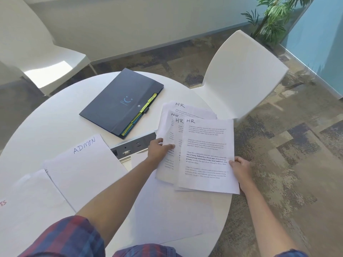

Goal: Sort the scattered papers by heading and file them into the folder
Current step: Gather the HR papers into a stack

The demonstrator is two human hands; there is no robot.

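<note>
Four sheets headed "HR" show their handwritten titles in a fanned stack at the right edge of the round white tabletop (55,115). The front HR sheet (207,154) lies on top, overhanging the rim a little. The right hand (240,166) pinches this sheet at its right edge, thumb on the printed face and fingers underneath. The left hand (159,148) rests on the left side of the fan, thumb and fingers spread over the second and third HR sheets (167,130), pressing or holding them; whether it grips under them I cannot tell. The fourth HR sheet (187,106) lies farthest back, its heading clear of the others.

One dark folder (118,102) lies closed on the far middle of the tabletop, well apart from the hands, with several yellow, green and blue tabs (141,115) sticking out along its right edge. One sheet headed "ADMIN" (83,164) lies flat to the left. Beside it, at the near left, lies one more sheet (27,201) with red letters cut off by the frame edge. A plain white sheet (167,210) lies under the left forearm. A grey socket panel (133,147) is set in the tabletop between folder and papers.

Two white chairs (241,71) stand round the tabletop, and one green plant (272,17) stands in the far corner.
</note>
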